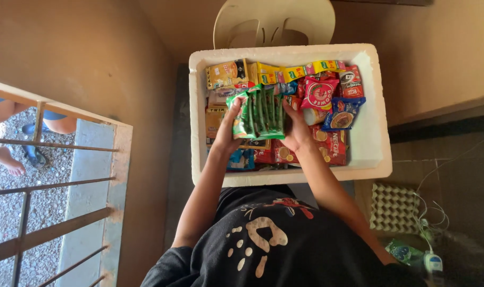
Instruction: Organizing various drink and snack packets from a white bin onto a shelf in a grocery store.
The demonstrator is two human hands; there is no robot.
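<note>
Green sachets [263, 112]: a bundle of long green packets, held upright over the middle of the box, above the other packets.
Left hand [227, 133]: closed on the bundle's left edge, thumb on the front.
Right hand [296, 130]: closed on the bundle's right edge, fingers wrapped behind it.
Box [377, 154]: a white foam box, open at the top, with thick walls; its near wall is just in front of the person's chest.
Contents: yellow packets [284, 72] line the far wall, red packets [327, 146] lie under the right hand, a blue packet [342, 114] sits to the right.
Open room: a bare white strip of box floor shows along the right wall.
Surroundings: a plastic chair [274, 24] behind the box, metal bars [51, 143] at far left, an egg tray [393, 207] at lower right.
</note>
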